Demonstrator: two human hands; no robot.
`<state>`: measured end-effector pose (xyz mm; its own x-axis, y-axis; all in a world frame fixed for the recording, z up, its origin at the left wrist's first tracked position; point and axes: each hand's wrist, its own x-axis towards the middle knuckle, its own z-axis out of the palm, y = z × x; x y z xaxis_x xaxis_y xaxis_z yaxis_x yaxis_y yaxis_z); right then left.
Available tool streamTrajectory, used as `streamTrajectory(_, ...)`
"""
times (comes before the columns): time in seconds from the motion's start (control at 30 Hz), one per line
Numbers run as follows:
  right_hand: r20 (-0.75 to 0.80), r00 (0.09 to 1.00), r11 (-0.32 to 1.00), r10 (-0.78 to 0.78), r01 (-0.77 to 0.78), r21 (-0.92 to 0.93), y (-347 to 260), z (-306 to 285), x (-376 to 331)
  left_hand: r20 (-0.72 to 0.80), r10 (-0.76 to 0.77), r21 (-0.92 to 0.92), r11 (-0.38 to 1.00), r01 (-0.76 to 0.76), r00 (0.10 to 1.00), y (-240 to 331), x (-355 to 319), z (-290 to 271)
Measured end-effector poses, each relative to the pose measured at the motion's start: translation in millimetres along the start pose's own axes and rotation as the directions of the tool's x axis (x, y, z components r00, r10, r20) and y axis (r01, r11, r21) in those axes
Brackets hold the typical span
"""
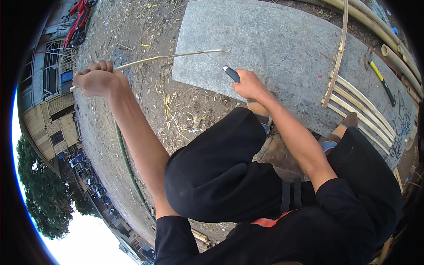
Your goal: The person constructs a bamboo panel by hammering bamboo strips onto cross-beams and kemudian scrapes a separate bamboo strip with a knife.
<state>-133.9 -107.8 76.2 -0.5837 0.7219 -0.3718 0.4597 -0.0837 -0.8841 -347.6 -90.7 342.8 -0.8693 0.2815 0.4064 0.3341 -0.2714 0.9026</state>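
My left hand point(100, 78) is closed in a fist round a long, thin bamboo strip point(152, 59), held out to the left. The strip's far end reaches over the grey board point(274, 35). In my right hand point(251, 85) is a knife point(231, 73), its dark handle wrapped by my fingers. From the knife's tip a thin dark line, seemingly the blade seen edge-on, runs up and left and crosses the strip near its far end. Whether the blade touches the strip, I cannot tell.
A hammer point(382, 81) with a yellow and black handle lies on the board's right side. Several pale bamboo slats point(362, 108) sit near my right foot, with a long slat point(339, 57) across their ends. Bamboo poles point(375, 20) line the far right edge. Shavings point(176, 115) litter the ground.
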Motion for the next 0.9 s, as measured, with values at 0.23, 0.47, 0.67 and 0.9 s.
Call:
streamTrajectory(0.23, -0.112, 0.975, 0.980, 0.192, -0.183, 0.080, 47, 37, 5, -0.058, -0.053, -0.052, 0.997, 0.050, 0.997, -12, 0, -16)
streamTrajectory(0.47, -0.128, 0.991, 0.994, 0.029, -0.016, 0.107, -7, 51, -10, -0.115, -0.038, 0.059, 0.997, 0.045, 0.993, -10, 21, 0)
streamTrajectory(0.67, -0.145, 0.924, 0.925, 0.353, -0.322, 0.203, 30, 68, -8, -0.161, -0.075, 0.056, 0.995, 0.085, 0.984, -14, 30, 24)
streamTrajectory(0.9, -0.177, 0.912, 0.925, 0.369, -0.342, 0.167, 34, 84, -15, -0.098, -0.092, 0.087, 0.991, 0.101, 0.991, -14, 20, 28)
